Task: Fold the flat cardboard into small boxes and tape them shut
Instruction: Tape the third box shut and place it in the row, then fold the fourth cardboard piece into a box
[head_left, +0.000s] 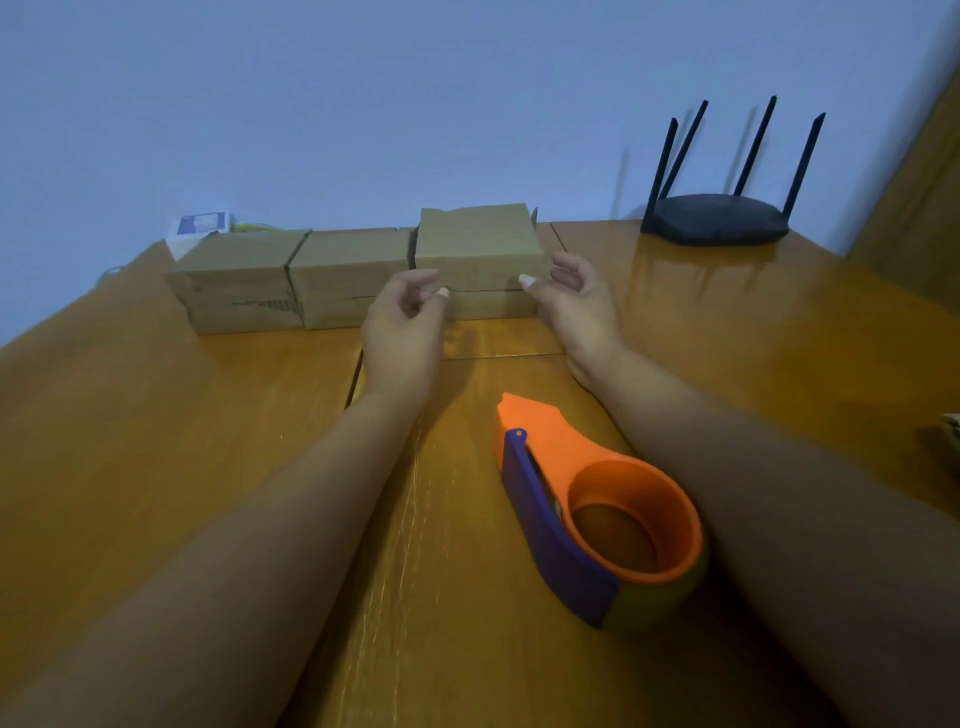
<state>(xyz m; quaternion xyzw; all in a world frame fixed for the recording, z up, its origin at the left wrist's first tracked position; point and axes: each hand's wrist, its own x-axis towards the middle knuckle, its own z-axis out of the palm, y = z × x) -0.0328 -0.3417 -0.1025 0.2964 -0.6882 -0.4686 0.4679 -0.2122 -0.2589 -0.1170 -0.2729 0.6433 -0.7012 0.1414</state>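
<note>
three boxes in a row behind tape dispenser, router far right

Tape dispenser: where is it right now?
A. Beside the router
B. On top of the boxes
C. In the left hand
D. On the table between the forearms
D: the dispenser lies on the table between the two forearms, while the left hand and right hand are up by the right-end box.

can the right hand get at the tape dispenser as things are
Probably yes. The right hand holds nothing, and the tape dispenser lies uncovered on the table just beside that forearm; the hand need only draw back from the box.
</note>
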